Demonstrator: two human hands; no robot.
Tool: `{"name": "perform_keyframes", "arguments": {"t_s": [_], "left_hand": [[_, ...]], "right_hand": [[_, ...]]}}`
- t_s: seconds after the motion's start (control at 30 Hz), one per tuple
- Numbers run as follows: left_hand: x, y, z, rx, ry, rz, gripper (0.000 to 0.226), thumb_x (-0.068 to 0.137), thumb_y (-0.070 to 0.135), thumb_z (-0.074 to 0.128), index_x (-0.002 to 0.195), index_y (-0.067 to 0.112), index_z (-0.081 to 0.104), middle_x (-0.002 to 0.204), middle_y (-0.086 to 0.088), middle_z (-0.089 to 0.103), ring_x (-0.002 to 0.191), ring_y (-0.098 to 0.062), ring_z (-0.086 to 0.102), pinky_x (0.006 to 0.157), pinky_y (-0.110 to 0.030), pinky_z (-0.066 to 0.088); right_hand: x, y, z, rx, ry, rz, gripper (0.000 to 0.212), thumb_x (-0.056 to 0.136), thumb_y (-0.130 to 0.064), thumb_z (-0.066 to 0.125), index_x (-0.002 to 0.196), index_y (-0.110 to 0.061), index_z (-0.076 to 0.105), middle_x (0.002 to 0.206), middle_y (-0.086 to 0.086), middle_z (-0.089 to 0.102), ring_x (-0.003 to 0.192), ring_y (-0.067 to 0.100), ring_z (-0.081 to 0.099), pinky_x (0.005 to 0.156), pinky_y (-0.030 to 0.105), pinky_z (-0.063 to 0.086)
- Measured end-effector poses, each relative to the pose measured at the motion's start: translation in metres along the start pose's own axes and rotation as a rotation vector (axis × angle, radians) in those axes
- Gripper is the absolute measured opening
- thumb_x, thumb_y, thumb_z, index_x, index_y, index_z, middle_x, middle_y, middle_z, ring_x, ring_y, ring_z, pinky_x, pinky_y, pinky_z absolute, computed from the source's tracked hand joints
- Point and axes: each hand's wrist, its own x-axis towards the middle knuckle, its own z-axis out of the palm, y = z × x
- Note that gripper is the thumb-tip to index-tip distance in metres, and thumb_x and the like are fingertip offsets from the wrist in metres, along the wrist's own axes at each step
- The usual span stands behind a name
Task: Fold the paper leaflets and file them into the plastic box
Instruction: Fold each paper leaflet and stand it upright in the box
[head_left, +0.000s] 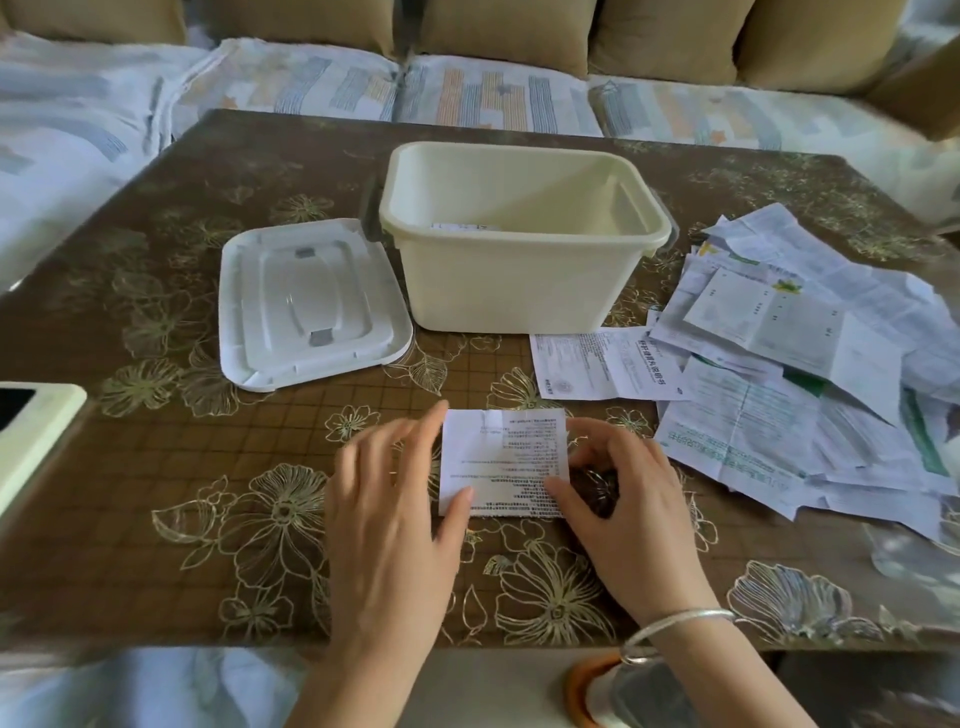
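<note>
Head view: both hands work on one folded leaflet lying flat on the table.
Left hand: released; fingers nearly straight and motion-blurred along the leaflet's left edge, thumb tip resting on its lower left corner.
Right hand: fingers arched, tips at the leaflet's right edge, thumb tip on its lower right part; cannot tell whether they pinch the edge or only press it.
Leaflet: between the two hands, printed side up, white flap folded over along its left side.
Bracelet: silver band on the right wrist.
Single leaflet: flat, just beyond the right fingertips, not touched.
Leaflet pile: loose unfolded sheets, overlapping, outward of the right hand.
Plastic box: cream, open, upright, straight beyond both sets of fingertips and apart from them.
Paper in box: a white edge shows just over the near rim on the left; more is hidden.
Lid: white, flat on the table, beyond the left fingers, beside the box's left wall.
Cream-edged device: dark screen, well outward of the left hand, cut by the frame.
Sofa: patterned cover, tan cushions, beyond the table.
</note>
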Motion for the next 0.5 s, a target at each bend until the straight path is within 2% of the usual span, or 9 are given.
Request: {"name": "perform_keyframes", "arguments": {"t_s": [0.13, 0.27, 0.33, 0.4, 0.5], "left_hand": [[0.007, 0.004, 0.002, 0.07, -0.033, 0.227, 0.033, 0.077, 0.01, 0.071, 0.108, 0.021, 0.073, 0.107, 0.006, 0.065, 0.109, -0.021, 0.054, 0.097, -0.038, 0.038], [0.012, -0.002, 0.001, 0.087, -0.168, 0.291, 0.045, 0.078, 0.006, 0.067, 0.117, 0.03, 0.07, 0.109, 0.01, 0.061, 0.102, -0.017, 0.056, 0.093, -0.035, 0.035], [0.014, -0.007, -0.001, 0.077, -0.22, 0.311, 0.044, 0.083, 0.012, 0.063, 0.121, 0.033, 0.067, 0.111, 0.012, 0.057, 0.103, -0.014, 0.053, 0.093, -0.035, 0.035], [0.016, -0.008, -0.004, 0.048, -0.245, 0.32, 0.038, 0.088, 0.029, 0.052, 0.123, 0.035, 0.065, 0.112, 0.015, 0.054, 0.105, -0.011, 0.051, 0.092, -0.034, 0.035], [0.019, -0.009, -0.006, 0.023, -0.292, 0.32, 0.05, 0.085, 0.061, 0.041, 0.123, 0.036, 0.063, 0.113, 0.018, 0.052, 0.106, -0.008, 0.049, 0.091, -0.031, 0.034]], "right_hand": [[0.001, 0.0, 0.001, -0.026, 0.0, -0.053, 0.049, 0.078, -0.029, 0.071, 0.124, -0.025, 0.053, 0.115, -0.01, 0.054, 0.105, 0.01, 0.05, 0.091, 0.03, 0.043], [0.005, -0.001, -0.002, -0.152, -0.037, -0.206, 0.03, 0.082, -0.028, 0.068, 0.111, -0.026, 0.064, 0.111, -0.013, 0.062, 0.111, 0.013, 0.05, 0.092, 0.034, 0.044], [0.006, -0.002, -0.005, -0.15, -0.071, -0.248, 0.027, 0.083, -0.042, 0.062, 0.106, -0.029, 0.066, 0.107, -0.018, 0.065, 0.111, 0.009, 0.051, 0.091, 0.032, 0.044], [0.006, 0.0, -0.007, -0.152, -0.144, -0.298, 0.038, 0.081, -0.058, 0.053, 0.104, -0.032, 0.067, 0.109, -0.022, 0.064, 0.111, 0.005, 0.051, 0.09, 0.03, 0.043], [0.011, 0.004, -0.01, -0.17, -0.194, -0.399, 0.039, 0.081, -0.058, 0.052, 0.104, -0.031, 0.068, 0.112, -0.02, 0.065, 0.108, 0.005, 0.056, 0.089, 0.032, 0.048]]}}
